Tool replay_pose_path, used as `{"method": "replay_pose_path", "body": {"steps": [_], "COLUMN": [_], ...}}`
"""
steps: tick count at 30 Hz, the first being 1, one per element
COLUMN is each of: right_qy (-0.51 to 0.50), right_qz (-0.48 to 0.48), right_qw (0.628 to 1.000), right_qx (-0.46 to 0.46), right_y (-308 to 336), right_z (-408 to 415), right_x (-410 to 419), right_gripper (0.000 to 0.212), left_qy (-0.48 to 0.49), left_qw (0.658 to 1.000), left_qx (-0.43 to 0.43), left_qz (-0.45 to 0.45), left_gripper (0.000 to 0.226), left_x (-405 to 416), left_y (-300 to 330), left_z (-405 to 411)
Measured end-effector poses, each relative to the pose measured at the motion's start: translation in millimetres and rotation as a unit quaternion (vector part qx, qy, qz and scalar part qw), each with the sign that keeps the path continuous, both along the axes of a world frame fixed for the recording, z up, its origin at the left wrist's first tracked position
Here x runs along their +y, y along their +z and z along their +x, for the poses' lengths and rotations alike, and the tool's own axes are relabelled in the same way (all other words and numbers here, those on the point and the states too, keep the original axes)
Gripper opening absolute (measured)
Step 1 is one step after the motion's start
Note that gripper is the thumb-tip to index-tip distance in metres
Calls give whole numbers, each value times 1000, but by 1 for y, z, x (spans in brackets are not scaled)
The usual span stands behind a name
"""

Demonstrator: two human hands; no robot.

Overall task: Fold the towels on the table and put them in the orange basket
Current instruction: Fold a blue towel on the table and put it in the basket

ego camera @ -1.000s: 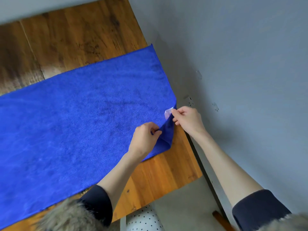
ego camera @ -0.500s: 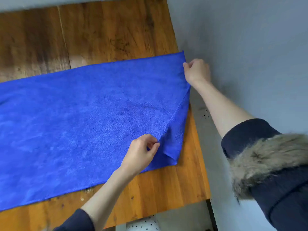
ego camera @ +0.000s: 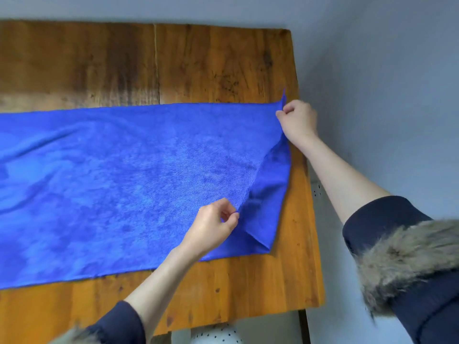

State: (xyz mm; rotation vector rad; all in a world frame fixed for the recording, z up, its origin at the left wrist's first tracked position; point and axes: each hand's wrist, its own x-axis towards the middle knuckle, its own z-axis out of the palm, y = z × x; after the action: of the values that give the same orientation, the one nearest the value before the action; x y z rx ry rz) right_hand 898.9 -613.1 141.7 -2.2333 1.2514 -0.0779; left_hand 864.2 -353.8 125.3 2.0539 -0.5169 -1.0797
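Now both hands pinch the right end of the towel (ego camera: 129,175), ready for the first fold.

Spread flat on the table (ego camera: 223,65), it has its near right corner doubled under; the left hand (ego camera: 213,224) nips the top layer there, the right hand (ego camera: 299,119) the far corner. Best to lift both evenly, keep the edge taut and carry it straight left so the sides align. No basket shows.

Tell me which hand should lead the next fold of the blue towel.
Probably the right hand: it pinches the far right corner of the blue towel, already lifted off the table. The left hand pinches the upper layer's nearer edge.
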Motion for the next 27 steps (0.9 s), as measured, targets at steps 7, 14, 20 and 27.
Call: {"method": "replay_pose_path", "body": {"steps": [7,14,20,27], "right_qy": [64,104,153,195], "right_qz": [-15,-3,26,67], "right_qw": [996,991,983,974], "right_qx": [-56,-84,-97,-96], "right_y": [49,94,114,111], "right_z": [37,95,154,212], "right_x": [91,205,292,368], "right_gripper": [9,12,14,12], "left_qy": [45,156,277,433], "left_qw": [999,984,946,874], "left_qx": [-26,-69,-122,-185], "left_qz": [-17,-47,-116,-120], "left_gripper": [16,25,21,13], "left_x": [76,182,256,331], "left_y": [32,68,89,80], "left_z": [38,85,120,140]}}
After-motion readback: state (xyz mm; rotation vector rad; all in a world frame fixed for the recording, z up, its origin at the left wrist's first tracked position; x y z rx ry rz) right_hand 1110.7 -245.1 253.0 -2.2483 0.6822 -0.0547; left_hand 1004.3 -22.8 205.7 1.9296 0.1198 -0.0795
